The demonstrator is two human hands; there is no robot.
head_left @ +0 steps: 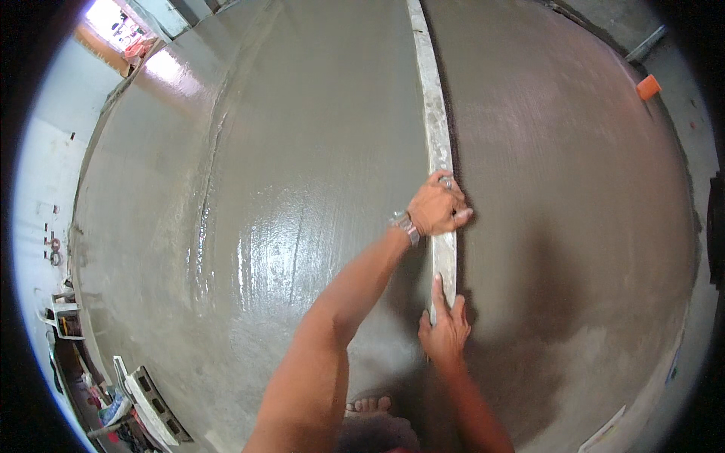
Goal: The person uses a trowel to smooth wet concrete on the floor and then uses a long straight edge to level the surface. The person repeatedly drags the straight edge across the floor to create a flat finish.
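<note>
Hands on a long straightedge [440, 162], you stand over a floor of wet grey screed [302, 189] that fills nearly the whole view. Your left hand [439, 208] lies across the board further out, fingers curled together over its edge and clamped on it, a watch [405, 226] at the wrist. Your right hand [445, 328] sits at the near end, fingers stretched long and close together, pressed flat along the board rather than wrapped round it. The straightedge lies on the screed and runs away from you to the top of the frame, dividing a glossy, wet side on your left from a duller, combed side on your right.

What could go wrong, as a judgement: uneven pressure between the two hands would likely tilt the board and gouge a ridge or hollow into the soft surface; the flat right-hand hold looks the likelier to slip. Your bare foot [368, 406] shows just behind the near end, close enough that a shifted step might dent the fresh surface.

Count: one straightedge, two hands, one foot showing, one watch. One small orange block [648, 87] lies at the far right edge; one hollow grey block [155, 404] lies among clutter at lower left, too small to sort.
</note>
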